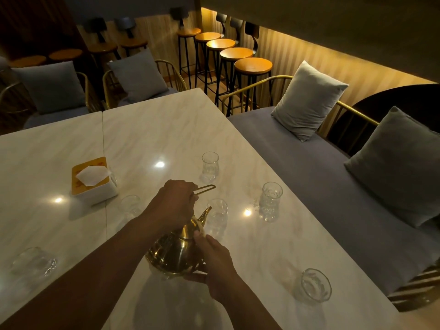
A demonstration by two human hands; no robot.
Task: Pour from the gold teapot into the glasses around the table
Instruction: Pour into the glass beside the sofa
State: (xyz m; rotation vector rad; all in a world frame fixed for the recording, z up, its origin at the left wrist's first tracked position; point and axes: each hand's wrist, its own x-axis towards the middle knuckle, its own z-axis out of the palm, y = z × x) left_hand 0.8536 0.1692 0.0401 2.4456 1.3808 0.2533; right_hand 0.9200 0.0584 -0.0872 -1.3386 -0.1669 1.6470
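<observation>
My left hand (176, 201) grips the thin handle of the gold teapot (176, 251), and my right hand (214, 263) holds its body from the side and below. The teapot is tilted, spout near one glass (217, 216). I count six glasses on the tabletop (166, 129), and one tissue box (92, 181).
</observation>
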